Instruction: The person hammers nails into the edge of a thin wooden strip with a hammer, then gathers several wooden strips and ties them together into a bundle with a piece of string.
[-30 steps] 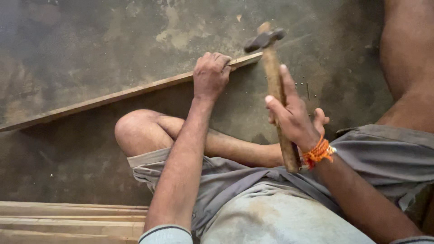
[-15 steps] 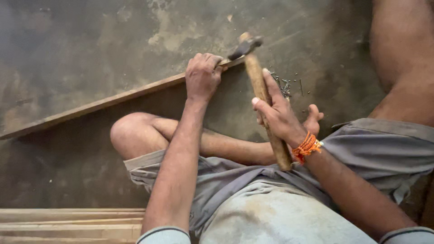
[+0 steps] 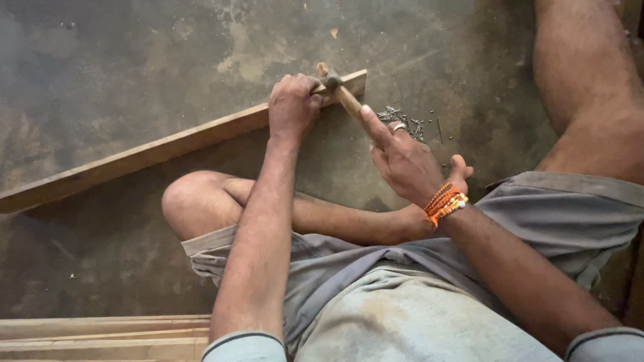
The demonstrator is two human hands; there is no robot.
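The hammer (image 3: pixel 339 90) lies low over the near end of a long wooden strip (image 3: pixel 168 144), its dark metal head right at the strip's top edge and just beside the left hand (image 3: pixel 292 107), its wooden handle running back and down into the right hand (image 3: pixel 409 164). The right hand's fingers are wrapped around the handle with the forefinger laid straight along it, a grip that seems meant to steer the head onto a small spot rather than to swing hard. The left hand is closed on the strip, fingers curled together over its edge close to the hammer head; whether they pinch a nail there cannot be told, since the knuckles hide the spot. That hand appears to pin the strip flat so it does not shift on the floor. The strip runs slantwise across the stained concrete floor (image 3: pixel 134 60), rising to the right, within easy reach of the seated person's bent knee (image 3: pixel 184 201). A small scatter of nails (image 3: pixel 402 121) lies on the floor just beyond the right hand, near enough to pick from. An orange beaded band (image 3: pixel 444 202) circles the right wrist. More pale planks (image 3: pixel 100 335) are stacked at the lower left, well apart from the strip.
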